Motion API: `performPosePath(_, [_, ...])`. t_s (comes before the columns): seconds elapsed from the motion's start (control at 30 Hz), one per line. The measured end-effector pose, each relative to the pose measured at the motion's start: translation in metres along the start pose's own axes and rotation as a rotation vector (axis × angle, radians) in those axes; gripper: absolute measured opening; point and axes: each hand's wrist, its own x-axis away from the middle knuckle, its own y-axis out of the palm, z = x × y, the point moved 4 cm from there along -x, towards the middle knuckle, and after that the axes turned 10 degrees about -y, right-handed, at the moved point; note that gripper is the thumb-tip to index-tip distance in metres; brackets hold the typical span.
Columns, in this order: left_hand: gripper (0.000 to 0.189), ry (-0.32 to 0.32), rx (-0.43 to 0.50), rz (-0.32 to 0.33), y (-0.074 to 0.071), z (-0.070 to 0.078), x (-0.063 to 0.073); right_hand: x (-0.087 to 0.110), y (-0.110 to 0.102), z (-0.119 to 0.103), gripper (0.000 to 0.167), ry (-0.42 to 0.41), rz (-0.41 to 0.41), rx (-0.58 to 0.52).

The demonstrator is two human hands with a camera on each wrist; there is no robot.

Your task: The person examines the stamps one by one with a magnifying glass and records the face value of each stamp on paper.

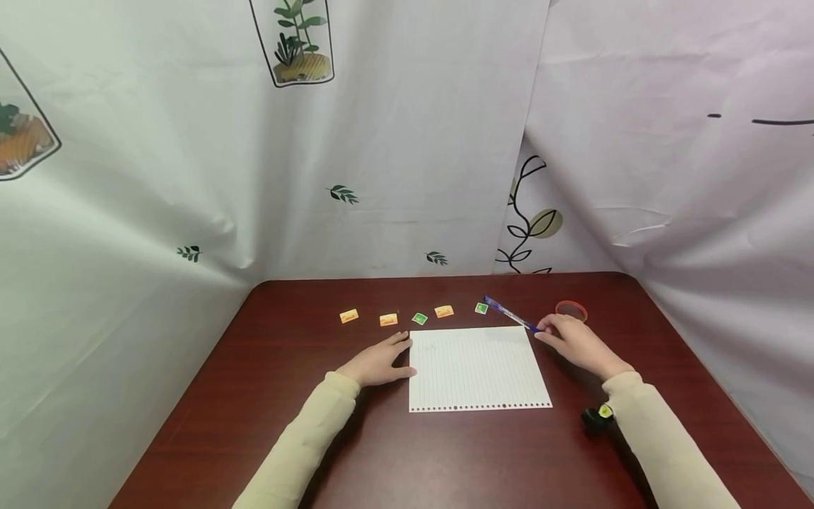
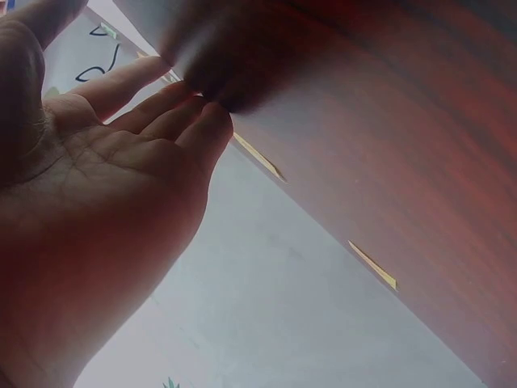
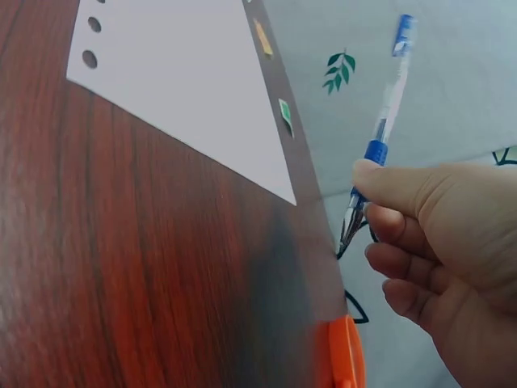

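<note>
A lined sheet of loose-leaf paper (image 1: 477, 371) lies on the dark red table, its row of punched holes along the near edge. My left hand (image 1: 379, 360) rests at the sheet's left edge, fingers extended and thumb apart; the left wrist view shows the palm (image 2: 105, 170) with nothing gripped. Beyond the sheet's far right corner, my right hand (image 1: 580, 344) pinches a blue pen (image 1: 509, 312) between thumb and fingers. This clear-barrelled pen (image 3: 392, 105) is held by its blue grip near the metal tip, its blue end pointing away from the hand.
Small orange cards (image 1: 388, 320) and green cards (image 1: 420, 319) lie in a loose row beyond the sheet. An orange ring-shaped thing (image 1: 571, 304) sits just behind the right hand. Beside the right forearm is a small black object (image 1: 594, 422). Patterned cloth (image 1: 394, 141) hangs around the table.
</note>
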Motion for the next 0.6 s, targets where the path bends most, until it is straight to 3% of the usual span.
performPosePath(0.27, [0.074, -0.003, 0.004, 0.0, 0.0002, -0.0004, -0.0004, -0.0045, 0.0042, -0.0017, 0.01, -0.007, 0.037, -0.057])
performPosePath(0.6, [0.074, 0.007, 0.001, -0.001, 0.0009, -0.0008, -0.0005, -0.0094, 0.0078, -0.0052, 0.013, 0.057, 0.041, -0.086])
